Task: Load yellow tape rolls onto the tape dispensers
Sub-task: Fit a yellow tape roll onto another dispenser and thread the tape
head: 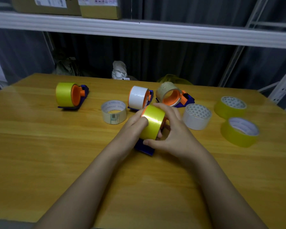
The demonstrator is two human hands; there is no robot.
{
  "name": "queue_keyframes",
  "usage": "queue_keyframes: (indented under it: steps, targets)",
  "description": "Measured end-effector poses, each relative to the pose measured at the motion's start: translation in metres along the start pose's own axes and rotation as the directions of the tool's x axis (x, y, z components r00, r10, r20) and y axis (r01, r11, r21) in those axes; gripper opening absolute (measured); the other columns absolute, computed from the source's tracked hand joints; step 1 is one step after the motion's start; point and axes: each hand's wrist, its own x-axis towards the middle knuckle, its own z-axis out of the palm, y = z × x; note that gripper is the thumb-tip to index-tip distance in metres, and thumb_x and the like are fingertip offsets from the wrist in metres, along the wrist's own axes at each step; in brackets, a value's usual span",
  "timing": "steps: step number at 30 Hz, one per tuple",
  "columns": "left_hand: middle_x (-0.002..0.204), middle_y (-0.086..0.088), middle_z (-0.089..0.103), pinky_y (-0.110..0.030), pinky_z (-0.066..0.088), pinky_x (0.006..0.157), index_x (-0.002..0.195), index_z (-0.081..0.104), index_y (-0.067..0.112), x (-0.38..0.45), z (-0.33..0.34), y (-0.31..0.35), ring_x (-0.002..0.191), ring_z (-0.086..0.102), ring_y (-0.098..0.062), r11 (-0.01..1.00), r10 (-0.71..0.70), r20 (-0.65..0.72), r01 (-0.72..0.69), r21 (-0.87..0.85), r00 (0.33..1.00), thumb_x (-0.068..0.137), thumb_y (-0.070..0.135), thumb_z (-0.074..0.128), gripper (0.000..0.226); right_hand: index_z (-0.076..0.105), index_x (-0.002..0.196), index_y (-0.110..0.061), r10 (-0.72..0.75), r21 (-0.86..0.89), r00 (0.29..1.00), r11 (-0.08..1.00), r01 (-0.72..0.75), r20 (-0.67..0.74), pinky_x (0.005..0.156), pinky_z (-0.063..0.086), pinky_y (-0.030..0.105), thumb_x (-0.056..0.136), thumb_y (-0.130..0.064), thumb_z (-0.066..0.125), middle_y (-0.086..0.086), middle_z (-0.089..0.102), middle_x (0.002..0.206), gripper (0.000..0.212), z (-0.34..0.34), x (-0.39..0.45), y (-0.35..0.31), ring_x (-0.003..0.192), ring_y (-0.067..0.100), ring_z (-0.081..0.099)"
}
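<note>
Two bare forearms reach in from the near edge of the wooden table [40,162] and meet at its middle. The left hand [135,121] presses its fingers against the left side of a yellow tape roll [153,123], while the right hand [170,129] curls over the roll from the right, thumb low at the front and fingers arched over the far top, so both hands hold it. The roll sits on edge over a blue dispenser [144,148], whose base shows beneath the hands on the table; an orange rim peeks out at the roll's upper left.

Just beyond, to the left, a clear roll [114,112] with a barcode lies flat. To the right, a white roll [196,119] lies flat, and farther right two loose yellow rolls lie near each other, the nearer one [239,132] and the farther one [229,107].

Farther back stand three more dispensers: a loaded yellow dispenser [69,95] at the left, a white-loaded dispenser [139,98] in the middle, and a clear-loaded dispenser [173,95] just beside it.

Behind the table hangs a dark curtain [172,63], with a white shelf [139,30] carrying cardboard boxes [99,9] above.
</note>
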Motion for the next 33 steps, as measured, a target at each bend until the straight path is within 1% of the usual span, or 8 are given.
queue_keyframes:
  steps: [6,10,13,16,19,23,28,33]
  targets:
    - [0.077,0.018,0.066,-0.014,0.047,0.065,0.1,0.064,0.034,-0.0002,-0.0006,0.0008,0.074,0.061,0.002,0.999,0.022,-0.025,-0.021,0.036,0.999,0.082,0.017,0.037,0.036,0.045,0.126,-0.048,0.066,0.255,0.998,0.965,-0.064,0.001,0.089,0.055,0.032,0.061,-0.032,0.088,-0.018,0.056,0.117,0.079,-0.0025,-0.0001,-0.0063,0.104,0.003,0.062]
    - [0.075,0.018,0.067,-0.013,0.048,0.063,0.093,0.066,0.037,-0.0003,0.0004,0.0038,0.072,0.062,0.002,1.0,-0.002,-0.034,0.003,0.024,0.999,0.083,0.016,0.039,0.035,0.052,0.11,-0.05,0.139,0.348,0.99,0.928,-0.132,0.004,0.084,0.057,0.041,0.058,-0.049,0.076,-0.01,0.066,0.098,0.057,-0.0047,0.0006,-0.0059,0.088,0.013,0.07]
    - [0.074,0.008,0.068,-0.027,0.051,0.068,0.089,0.069,0.042,0.0011,-0.0013,0.0007,0.072,0.064,-0.012,1.0,-0.022,-0.044,0.022,0.001,0.999,0.077,0.021,0.039,0.039,0.053,0.107,-0.046,0.17,0.411,0.985,0.895,-0.172,0.042,0.085,0.056,0.042,0.064,-0.055,0.069,-0.005,0.07,0.085,0.047,-0.0048,0.0016,-0.0045,0.08,0.015,0.07]
    - [0.079,0.001,0.065,-0.032,0.048,0.07,0.097,0.067,0.033,0.0014,-0.0013,-0.0003,0.076,0.06,-0.018,1.0,-0.015,-0.048,0.014,-0.025,0.999,0.078,0.022,0.039,0.035,0.045,0.118,-0.047,0.142,0.454,0.987,0.877,-0.158,0.069,0.082,0.057,0.032,0.066,-0.046,0.073,-0.01,0.059,0.105,0.059,-0.0032,0.0008,-0.0038,0.088,0.009,0.067]
    - [0.07,0.009,0.064,-0.018,0.046,0.058,0.091,0.065,0.028,0.0028,-0.0022,0.0013,0.067,0.06,-0.006,1.0,-0.012,-0.095,0.01,-0.017,0.995,0.086,0.016,0.038,0.03,0.037,0.126,-0.055,0.022,0.305,0.999,0.952,-0.033,0.038,0.089,0.052,0.023,0.062,-0.028,0.089,-0.016,0.034,0.133,0.087,-0.0006,-0.0009,-0.002,0.115,-0.003,0.049]
    - [0.06,0.016,0.062,-0.012,0.043,0.049,0.09,0.059,0.027,0.0015,-0.0017,0.003,0.055,0.057,0.003,0.999,-0.031,-0.086,0.029,-0.021,0.996,0.092,0.003,0.029,0.039,0.041,0.125,-0.05,0.011,0.229,1.0,0.973,-0.006,-0.021,0.092,0.052,0.023,0.064,-0.021,0.088,-0.014,0.037,0.134,0.082,-0.0008,-0.0013,-0.0033,0.118,-0.003,0.046]
    - [0.068,0.017,0.065,-0.015,0.046,0.057,0.085,0.07,0.037,0.0021,-0.001,0.0035,0.066,0.06,0.001,1.0,-0.013,-0.071,0.012,-0.017,0.997,0.073,0.021,0.038,0.038,0.045,0.124,-0.041,0.07,0.271,0.997,0.961,-0.06,-0.024,0.08,0.058,0.03,0.072,-0.03,0.081,-0.013,0.056,0.111,0.064,-0.0025,-0.0007,-0.0052,0.093,0.004,0.066]
    - [0.066,0.015,0.067,-0.017,0.049,0.058,0.086,0.066,0.031,0.0017,-0.0002,0.0032,0.063,0.062,0.0,0.999,-0.016,-0.072,0.014,-0.029,0.997,0.085,0.013,0.037,0.034,0.042,0.126,-0.041,0.143,0.261,0.989,0.957,-0.13,-0.033,0.084,0.055,0.036,0.068,-0.059,0.066,-0.005,0.065,0.101,0.065,-0.0039,-0.0003,-0.0018,0.086,0.009,0.069]
